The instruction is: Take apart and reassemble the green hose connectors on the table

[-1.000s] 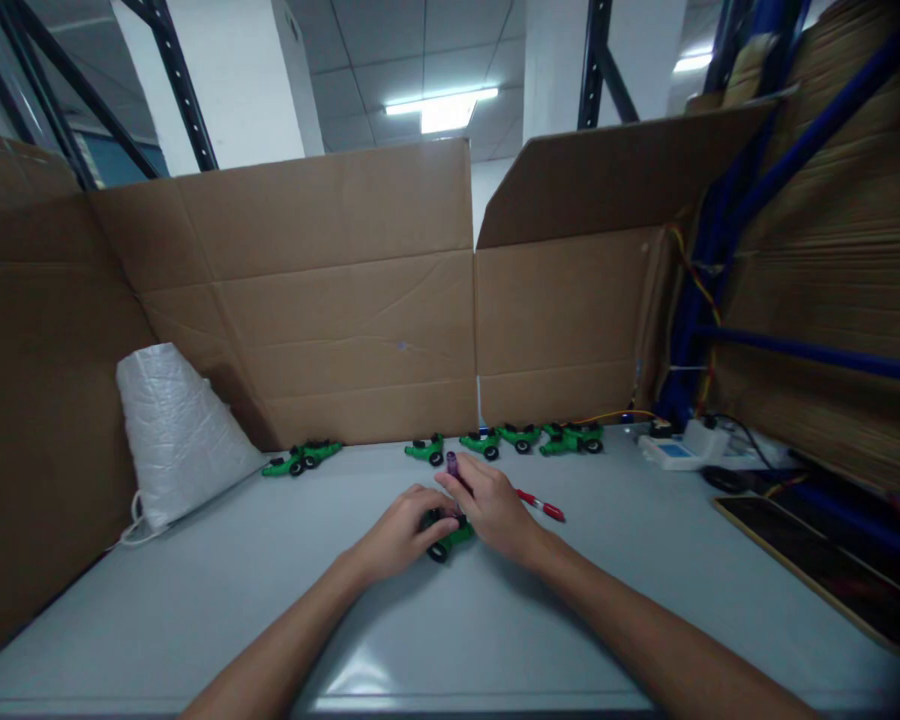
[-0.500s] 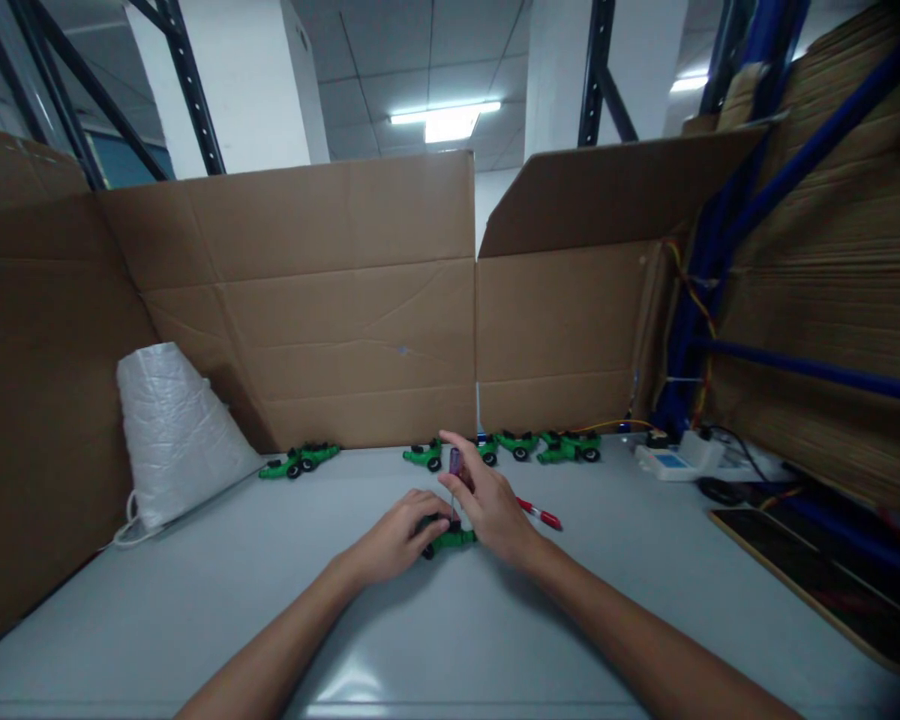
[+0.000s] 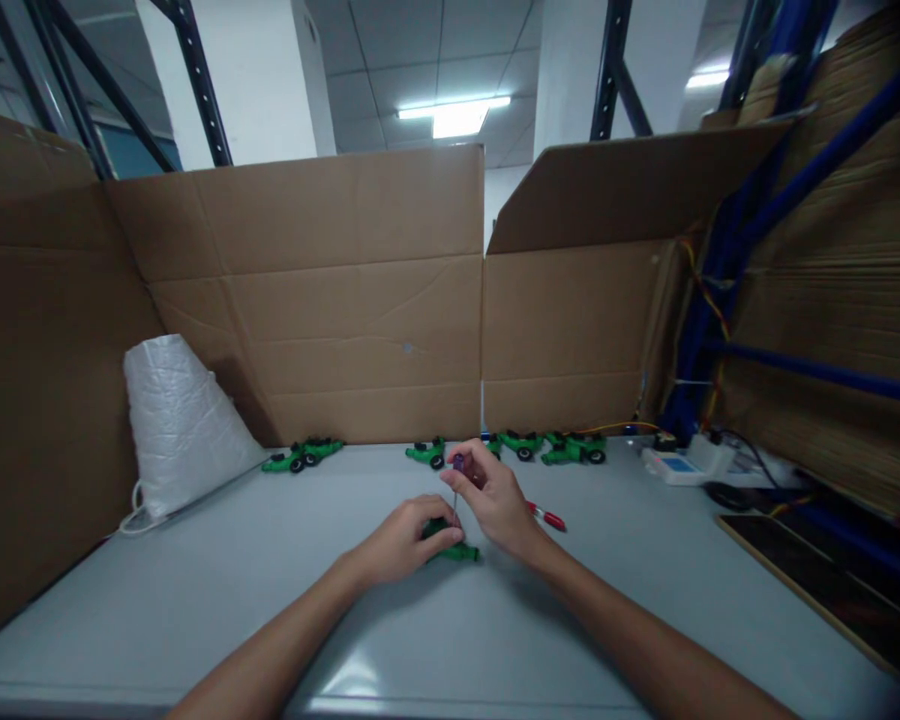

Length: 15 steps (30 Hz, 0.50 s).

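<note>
A small green toy car lies on the pale table, with my left hand closed over it and hiding most of its body. In my right hand is a screwdriver with a dark purple handle, gripped between thumb and fingers. Its thin shaft points down, nearly upright, to the car beside my left fingertips. The tip's exact contact point is too small to make out. Just right of my right hand lies a red pen.
Several more green toy cars stand along the back cardboard wall, others at its left. A white wrapped bundle leans at the left. At the right are a power strip and a dark flat panel.
My right fingers have closed in around the screwdriver handle. My left fingers have shifted slightly over the toy car, covering its dark wheel. The whole view has moved a little.
</note>
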Motion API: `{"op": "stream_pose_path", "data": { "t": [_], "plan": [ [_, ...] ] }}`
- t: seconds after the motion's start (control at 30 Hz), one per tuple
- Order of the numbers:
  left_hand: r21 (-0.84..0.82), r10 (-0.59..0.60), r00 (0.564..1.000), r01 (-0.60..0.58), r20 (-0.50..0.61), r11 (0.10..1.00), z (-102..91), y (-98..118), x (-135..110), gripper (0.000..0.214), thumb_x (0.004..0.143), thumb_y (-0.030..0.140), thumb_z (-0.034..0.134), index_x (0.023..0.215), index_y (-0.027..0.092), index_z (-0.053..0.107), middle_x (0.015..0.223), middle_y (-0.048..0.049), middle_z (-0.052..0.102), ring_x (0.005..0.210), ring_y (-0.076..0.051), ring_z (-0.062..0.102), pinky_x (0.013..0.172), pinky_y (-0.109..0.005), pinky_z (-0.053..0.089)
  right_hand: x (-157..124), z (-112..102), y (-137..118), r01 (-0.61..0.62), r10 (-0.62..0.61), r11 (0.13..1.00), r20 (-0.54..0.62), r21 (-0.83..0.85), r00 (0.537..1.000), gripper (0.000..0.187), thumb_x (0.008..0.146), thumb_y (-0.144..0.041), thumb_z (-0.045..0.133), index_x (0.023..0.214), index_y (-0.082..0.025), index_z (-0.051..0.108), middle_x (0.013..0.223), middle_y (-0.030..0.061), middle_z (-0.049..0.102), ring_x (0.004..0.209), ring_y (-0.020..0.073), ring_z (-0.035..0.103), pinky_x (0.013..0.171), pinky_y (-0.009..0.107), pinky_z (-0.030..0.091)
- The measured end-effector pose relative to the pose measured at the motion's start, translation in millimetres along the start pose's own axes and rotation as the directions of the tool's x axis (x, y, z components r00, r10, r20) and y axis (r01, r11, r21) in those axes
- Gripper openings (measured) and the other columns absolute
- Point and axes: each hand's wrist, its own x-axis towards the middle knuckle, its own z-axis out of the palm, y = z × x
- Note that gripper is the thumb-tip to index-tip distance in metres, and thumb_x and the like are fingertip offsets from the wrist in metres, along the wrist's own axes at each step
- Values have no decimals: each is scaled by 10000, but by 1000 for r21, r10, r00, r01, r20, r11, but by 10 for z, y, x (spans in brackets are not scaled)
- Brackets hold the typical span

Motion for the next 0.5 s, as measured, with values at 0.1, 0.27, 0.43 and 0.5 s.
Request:
{"op": "stream_pose_path", "data": {
  "t": [0.1,0.27,0.43,0.5],
  "plan": [
    [-66,-32,999,31,-3,997,19,-14,-1,299,1010,454,633,987,168,720,994,-76,745,961,-215,660,923,-322,506,10,3,1,-25,22,997,39,77,999,245,959,-462,671,978,-226,611,814,-7,599,703,168,549,653,283,446],
    [-169,-48,998,41,-35,985,43,-64,-5,300,973,452,697,935,154,698,952,-61,741,910,-198,663,890,-307,503,-42,61,-47,-72,72,984,3,166,997,296,907,-439,743,1047,-249,564,817,-25,582,686,162,568,623,279,461],
    [-263,-99,995,87,-30,961,78,-108,14,358,935,485,736,840,150,654,900,-60,732,870,-194,658,860,-308,508,-74,110,-111,-139,116,951,100,276,988,278,907,-456,746,942,-252,560,751,-34,586,603,148,560,527,258,433],
    [-278,-110,994,101,-16,955,85,-108,22,377,929,494,740,809,150,641,893,-59,722,869,-192,653,856,-306,508,-83,119,-112,-176,127,929,166,326,978,282,927,-491,720,930,-247,578,707,-39,577,547,137,533,484,250,401]
  ]
}}
